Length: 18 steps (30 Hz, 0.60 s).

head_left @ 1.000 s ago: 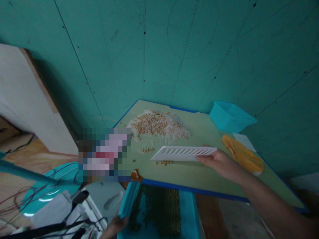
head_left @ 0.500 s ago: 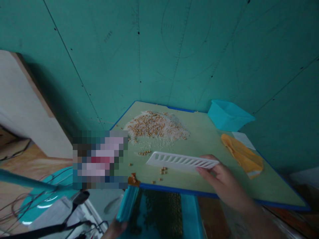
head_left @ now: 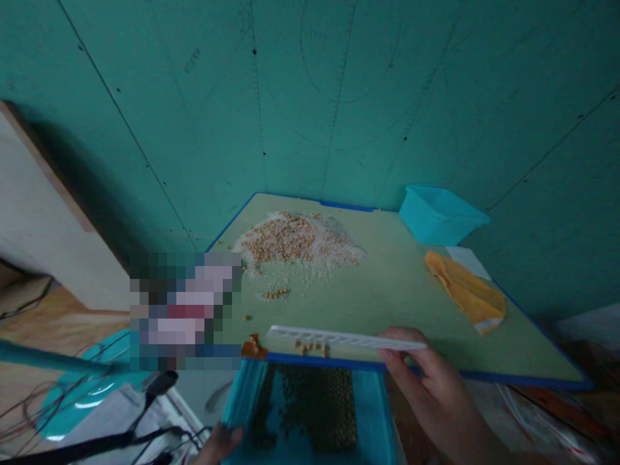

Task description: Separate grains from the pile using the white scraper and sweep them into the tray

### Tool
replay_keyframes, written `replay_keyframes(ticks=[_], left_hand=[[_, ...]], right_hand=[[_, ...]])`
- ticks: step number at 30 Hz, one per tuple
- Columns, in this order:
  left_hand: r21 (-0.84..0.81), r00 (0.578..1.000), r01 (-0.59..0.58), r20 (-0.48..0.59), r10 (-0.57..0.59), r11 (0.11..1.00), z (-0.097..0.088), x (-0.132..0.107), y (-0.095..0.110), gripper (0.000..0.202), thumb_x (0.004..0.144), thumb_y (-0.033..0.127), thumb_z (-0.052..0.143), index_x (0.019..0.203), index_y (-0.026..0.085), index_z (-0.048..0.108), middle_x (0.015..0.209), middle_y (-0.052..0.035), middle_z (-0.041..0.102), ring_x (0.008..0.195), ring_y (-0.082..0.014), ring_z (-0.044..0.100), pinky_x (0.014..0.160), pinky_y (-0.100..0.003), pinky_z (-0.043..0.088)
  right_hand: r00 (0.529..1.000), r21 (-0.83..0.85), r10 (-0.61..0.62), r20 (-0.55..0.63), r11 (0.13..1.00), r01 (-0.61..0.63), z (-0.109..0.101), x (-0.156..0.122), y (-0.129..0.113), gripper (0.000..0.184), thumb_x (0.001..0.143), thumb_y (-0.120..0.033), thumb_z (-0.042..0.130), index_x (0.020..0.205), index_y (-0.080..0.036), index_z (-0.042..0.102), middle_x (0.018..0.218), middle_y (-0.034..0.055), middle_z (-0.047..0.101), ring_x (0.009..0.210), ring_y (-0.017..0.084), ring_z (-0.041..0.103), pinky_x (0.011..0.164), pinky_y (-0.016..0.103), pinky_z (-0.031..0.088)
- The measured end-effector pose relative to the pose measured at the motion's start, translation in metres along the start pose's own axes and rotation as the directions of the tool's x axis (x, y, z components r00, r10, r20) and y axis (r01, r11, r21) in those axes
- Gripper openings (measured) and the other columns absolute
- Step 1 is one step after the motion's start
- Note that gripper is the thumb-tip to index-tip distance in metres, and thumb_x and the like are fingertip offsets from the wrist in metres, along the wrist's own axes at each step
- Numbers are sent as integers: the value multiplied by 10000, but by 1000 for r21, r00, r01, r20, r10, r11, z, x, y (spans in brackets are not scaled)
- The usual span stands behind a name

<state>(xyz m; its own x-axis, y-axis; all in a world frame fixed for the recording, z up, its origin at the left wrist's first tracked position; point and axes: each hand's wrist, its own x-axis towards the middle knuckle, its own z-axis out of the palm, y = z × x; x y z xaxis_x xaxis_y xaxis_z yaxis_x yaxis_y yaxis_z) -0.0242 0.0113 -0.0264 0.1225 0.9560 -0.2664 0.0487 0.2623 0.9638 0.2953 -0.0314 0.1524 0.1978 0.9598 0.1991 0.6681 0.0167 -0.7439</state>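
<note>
My right hand (head_left: pixel 426 381) is closed on the right end of a white slotted plastic strip (head_left: pixel 334 338), pinched between thumb and fingers. The strip stands on edge near the front of the pale green board (head_left: pixel 387 284). Several tan beans (head_left: pixel 310 349) lie on its near side, close to the blue edging. Below that edge is a blue plastic bin (head_left: pixel 372 413) with dark and tan beans inside. My left hand (head_left: pixel 220 444) is closed on the bin's left rim; only the thumb and part of the hand show.
A heap of white grains mixed with tan beans (head_left: pixel 295 239) covers the board's far left. A blue basin (head_left: pixel 440 216) and a yellow cloth (head_left: pixel 467 294) sit at the right. A green wall (head_left: pixel 314 97) rises behind; a pixelated patch hides the board's left side.
My right hand has drawn the slotted strip toward the board's front edge, and the loose beans before it have moved nearer that edge. My left hand stays at the bin's rim.
</note>
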Motion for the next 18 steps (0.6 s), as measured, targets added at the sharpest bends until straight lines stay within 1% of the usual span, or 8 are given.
replay_keyframes(ticks=[2,4,6,9,11,13,16,18], left_hand=[[-6,1000,2,-10,-2,1000,4,8,-10,206,478,473,715,410,314,603,371,9,617,437,-273,615,483,-363,544],[-36,1000,-2,-21,1,999,8,13,-16,276,402,582,684,418,319,603,383,-1,631,470,-311,630,493,-409,556],[-54,999,10,-34,-12,999,9,13,-18,332,395,646,638,462,321,626,411,-5,651,544,-336,655,569,-439,567],[-25,998,44,-54,-45,999,8,12,-18,339,375,628,660,533,328,657,400,3,644,609,-353,668,659,-456,564],[-3,996,79,-51,-80,997,7,13,-20,363,343,610,678,570,327,675,413,2,655,611,-365,665,658,-474,564],[-22,995,100,-29,-101,995,7,15,-26,413,340,635,654,602,318,690,472,-10,690,622,-374,666,646,-484,563],[-80,996,91,2,-91,993,8,19,-33,458,344,710,581,553,315,684,517,-19,714,619,-360,669,629,-455,567],[-89,996,93,21,-91,992,7,19,-29,449,329,735,561,477,323,664,481,-8,699,568,-338,664,597,-426,571]], right_hand=[[1000,20,-18,2,1000,18,1,-4,0,210,870,-359,458,967,-253,612,941,31,691,911,168,638,784,248,499],[999,44,-39,-4,998,39,3,-7,-1,210,872,-355,456,951,-249,618,921,39,694,896,172,644,764,248,507],[999,63,-54,-1,997,54,4,-9,-1,206,872,-347,458,944,-250,624,915,44,695,896,175,644,750,248,512],[998,89,-56,19,995,54,4,-10,-2,199,877,-329,455,957,-265,625,938,35,692,901,166,640,765,248,507],[998,104,-55,32,993,51,4,-11,-4,196,878,-320,455,958,-275,629,939,30,691,899,161,640,780,250,501],[998,121,-50,30,992,46,5,-12,-5,195,875,-317,461,953,-279,635,937,30,693,899,163,639,792,255,496],[1000,147,-21,-2,989,21,5,-13,-6,196,869,-322,467,944,-279,644,939,31,694,906,170,635,801,261,490],[1000,147,3,9,989,-4,4,-10,-4,192,861,-333,481,931,-272,648,928,33,692,901,176,632,783,257,493]])
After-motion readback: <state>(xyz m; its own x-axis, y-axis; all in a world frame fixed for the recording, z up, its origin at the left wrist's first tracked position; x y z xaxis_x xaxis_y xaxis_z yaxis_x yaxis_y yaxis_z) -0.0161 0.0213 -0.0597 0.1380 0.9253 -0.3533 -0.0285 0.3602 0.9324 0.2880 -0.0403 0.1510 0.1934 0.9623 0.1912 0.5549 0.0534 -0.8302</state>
